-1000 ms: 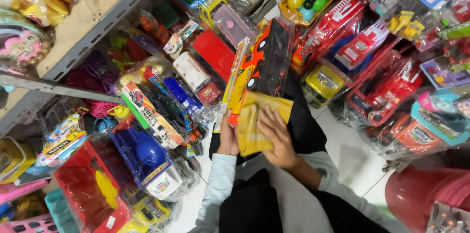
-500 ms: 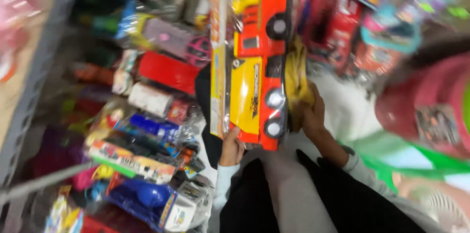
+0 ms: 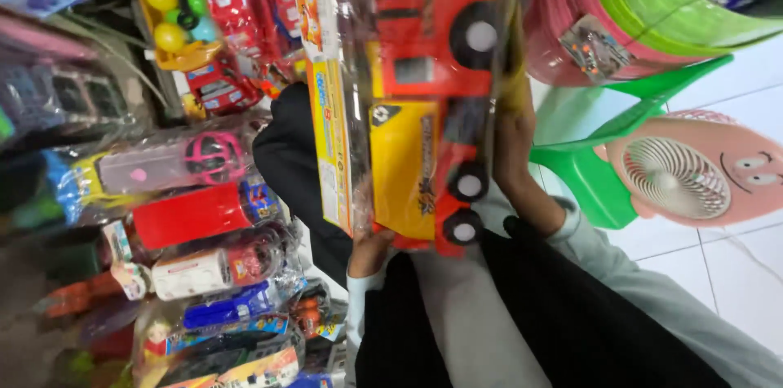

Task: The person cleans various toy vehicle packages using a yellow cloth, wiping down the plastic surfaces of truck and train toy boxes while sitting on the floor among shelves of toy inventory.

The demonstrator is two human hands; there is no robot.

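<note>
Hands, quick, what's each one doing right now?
Left hand: closed on the bottom edge of the packaged toy truck.
Right hand: gripping the truck package's right side.

Glossy clear plastic wrap over a shiny plastic toy truck [image 3: 424, 102]

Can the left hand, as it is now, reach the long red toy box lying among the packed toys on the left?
Probably not yet: the left hand grips the lower edge of the plastic-wrapped red and yellow toy truck. The long red toy box lies beside it, unobstructed, so a freed hand likely could.
</note>
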